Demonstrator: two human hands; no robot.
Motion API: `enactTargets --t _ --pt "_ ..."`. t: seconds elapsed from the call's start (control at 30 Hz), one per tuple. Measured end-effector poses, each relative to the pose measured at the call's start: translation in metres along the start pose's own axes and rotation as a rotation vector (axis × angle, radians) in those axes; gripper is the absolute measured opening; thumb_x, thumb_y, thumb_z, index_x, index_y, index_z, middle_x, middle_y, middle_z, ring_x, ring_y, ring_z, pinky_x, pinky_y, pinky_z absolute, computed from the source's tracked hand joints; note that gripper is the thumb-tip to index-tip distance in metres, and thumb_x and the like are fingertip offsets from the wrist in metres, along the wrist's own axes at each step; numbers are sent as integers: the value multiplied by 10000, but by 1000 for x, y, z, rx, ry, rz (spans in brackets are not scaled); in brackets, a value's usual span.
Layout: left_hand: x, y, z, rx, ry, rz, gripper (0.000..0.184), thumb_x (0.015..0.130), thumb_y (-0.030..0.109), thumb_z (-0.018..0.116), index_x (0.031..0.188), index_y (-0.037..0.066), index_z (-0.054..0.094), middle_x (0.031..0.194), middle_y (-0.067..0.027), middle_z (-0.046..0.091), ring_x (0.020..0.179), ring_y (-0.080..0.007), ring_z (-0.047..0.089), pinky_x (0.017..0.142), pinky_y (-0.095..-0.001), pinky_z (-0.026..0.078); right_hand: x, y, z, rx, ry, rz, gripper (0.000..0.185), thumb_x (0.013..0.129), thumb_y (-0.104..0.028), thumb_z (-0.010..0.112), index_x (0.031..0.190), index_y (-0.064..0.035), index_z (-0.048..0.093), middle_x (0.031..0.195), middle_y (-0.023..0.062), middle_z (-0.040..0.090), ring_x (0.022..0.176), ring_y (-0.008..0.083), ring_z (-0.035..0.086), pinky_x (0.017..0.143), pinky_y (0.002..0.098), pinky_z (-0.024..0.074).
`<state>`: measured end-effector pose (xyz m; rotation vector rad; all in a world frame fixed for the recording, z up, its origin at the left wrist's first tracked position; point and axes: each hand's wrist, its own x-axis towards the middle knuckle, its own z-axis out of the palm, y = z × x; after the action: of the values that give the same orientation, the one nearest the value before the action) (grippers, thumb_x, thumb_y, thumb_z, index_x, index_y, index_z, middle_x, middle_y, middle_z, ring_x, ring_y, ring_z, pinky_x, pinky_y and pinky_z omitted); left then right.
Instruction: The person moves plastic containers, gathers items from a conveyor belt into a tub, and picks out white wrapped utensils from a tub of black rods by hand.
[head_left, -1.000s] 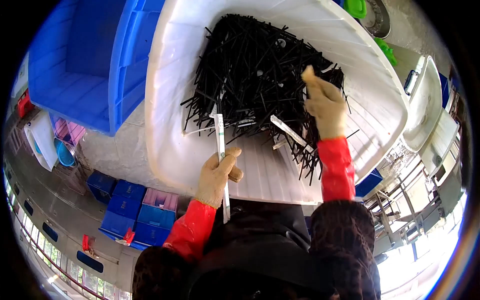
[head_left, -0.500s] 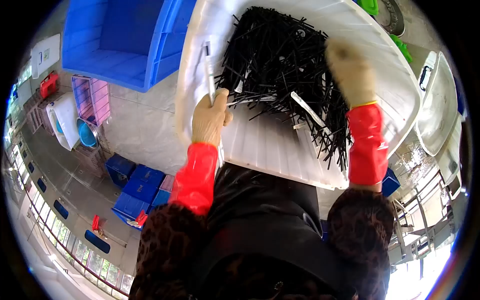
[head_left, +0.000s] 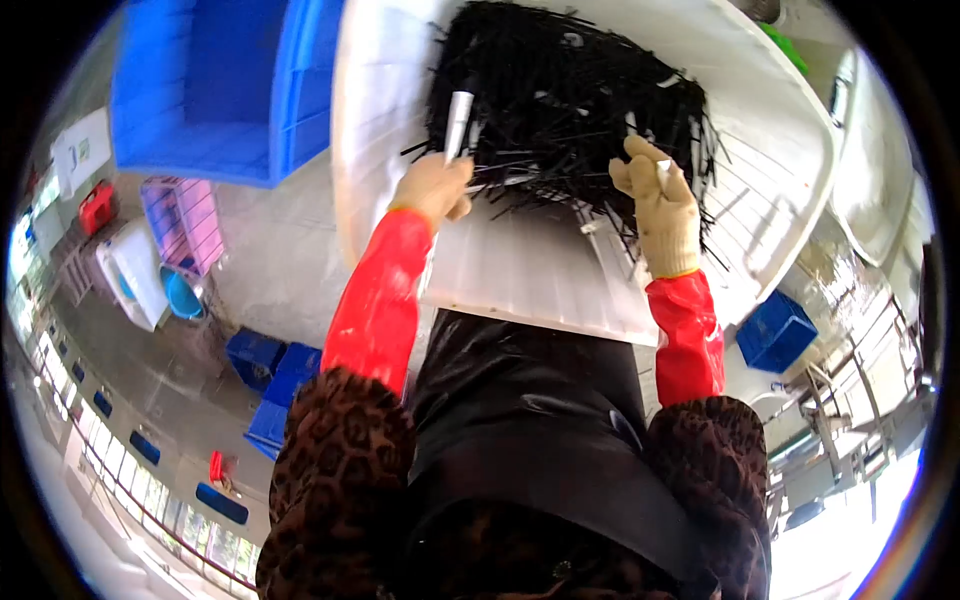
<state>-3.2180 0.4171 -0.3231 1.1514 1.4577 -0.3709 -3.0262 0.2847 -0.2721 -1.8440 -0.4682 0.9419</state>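
My left hand (head_left: 432, 188), in a beige glove, is closed around a long white strip (head_left: 459, 122) that sticks up past the fingers, its lower part showing below the wrist. Also gloved, my right hand (head_left: 660, 205) has its fingers curled over the right part of the pile, with a small white piece (head_left: 664, 168) showing between them; how long that piece is cannot be seen. Beneath both hands lies a heap of thin black sticks (head_left: 560, 95) with some white bits among them. The heap fills the far part of a large white tub (head_left: 540, 285).
A big blue crate (head_left: 195, 150) stands left of the tub. Farther left are a pink basket (head_left: 182, 225) and a turquoise basin (head_left: 182, 292). Blue boxes (head_left: 290, 375) sit lower left, and another blue bin (head_left: 777, 332) is at the right.
My right hand has moved down and left, its fingers now curled around a small white piece. The white strip in my left hand has tilted right. A white strip formerly atop the pile no longer shows there.
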Motion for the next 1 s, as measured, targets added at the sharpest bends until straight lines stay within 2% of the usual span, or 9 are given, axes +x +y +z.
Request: enactTargets --t 0.1,0.27,0.33,0.43,0.57,0.7,0.87,0.93,1.0 --pt "-50 9 -1 -223 -38 -22 362 739 305 446 780 -47 519 552 -111 544 510 -165 527 542 -254 419 -8 -35 -17 97 67 -61 400 801 -301 450 1016 36 456 781 133 574 671 154 562 632 250 468" --pt "-76 15 16 -369 -132 289 495 783 386 432 1000 -58 460 649 -132 572 674 -178 571 675 -244 427 -4 -61 -16 379 151 -42 463 772 -320 483 1034 57 422 830 169 555 678 198 564 651 310 481" --pt "-82 28 15 -286 -163 331 485 799 386 407 1020 -43 458 687 -115 575 652 -165 560 650 -258 429 2 -60 -6 522 124 -23 491 763 -332 492 1044 62 407 867 180 543 699 208 563 665 326 481" --pt "-75 38 26 251 -325 451 412 809 355 406 1009 4 483 644 -57 545 576 -131 495 561 -254 406 8 -49 11 699 -34 79 528 751 -346 503 1063 61 379 975 192 486 813 235 536 707 358 468" --pt "-74 35 40 -284 -720 324 320 807 282 416 897 -10 513 596 -50 513 539 -122 472 484 -243 384 14 -38 33 944 -86 256 518 784 -332 424 1105 63 324 1011 211 463 854 286 514 757 394 437" --pt "-73 14 30 -307 -661 245 315 805 268 433 888 -23 519 620 -78 534 533 -136 495 509 -248 410 27 -16 34 906 110 304 436 812 -262 312 1087 76 331 1052 192 446 923 303 479 807 406 402" --pt "-86 -8 8 -556 -470 63 273 788 190 466 927 -42 499 700 -122 558 627 -172 540 623 -282 455 25 -5 20 858 395 373 387 799 -211 348 1061 74 344 1069 207 424 965 316 450 809 403 410" --pt "-89 -21 4 -727 -354 168 262 795 163 443 950 -43 489 716 -119 560 641 -181 539 627 -291 454 8 10 18 695 226 488 218 766 -176 441 859 15 489 791 112 536 712 212 532 658 323 470" --pt "-88 -28 -5 -800 -320 183 242 788 134 440 949 -40 488 715 -114 558 652 -179 540 632 -294 454 -8 15 39 520 123 742 113 726 -143 495 747 -34 509 655 51 509 602 167 517 579 293 460"
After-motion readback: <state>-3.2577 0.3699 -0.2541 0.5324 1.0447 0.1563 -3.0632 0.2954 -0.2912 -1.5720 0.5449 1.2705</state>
